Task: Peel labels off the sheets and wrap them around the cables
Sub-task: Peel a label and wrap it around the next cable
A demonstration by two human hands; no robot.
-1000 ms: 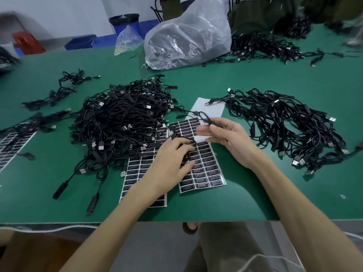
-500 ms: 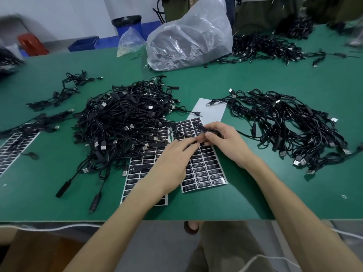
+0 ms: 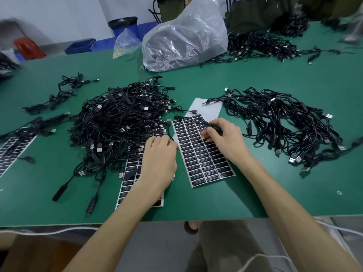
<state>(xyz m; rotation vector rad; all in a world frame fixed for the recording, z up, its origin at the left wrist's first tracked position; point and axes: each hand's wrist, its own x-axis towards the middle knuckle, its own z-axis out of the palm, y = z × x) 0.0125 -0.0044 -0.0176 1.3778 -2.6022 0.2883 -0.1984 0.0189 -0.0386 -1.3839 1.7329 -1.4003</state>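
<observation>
While my right hand (image 3: 224, 142) pinches a thin, limp cable (image 3: 206, 123) over the far end of the label sheet (image 3: 206, 165), my left hand (image 3: 159, 160) curls at the cable pile (image 3: 121, 122)'s near-right edge; whether it grips anything I cannot tell. Those labels (image 3: 198, 152) look flimsy and tacky: lift one by a corner.

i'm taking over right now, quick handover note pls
Right hand pinches one black cable over the label sheet.
Left hand is curled at the edge of the left cable pile; I cannot tell whether it grips anything.
Second sheet lies partly under that pile. Right cable pile lies apart.
Most labels are unpeeled, and I cannot tell which pile is labelled.
</observation>
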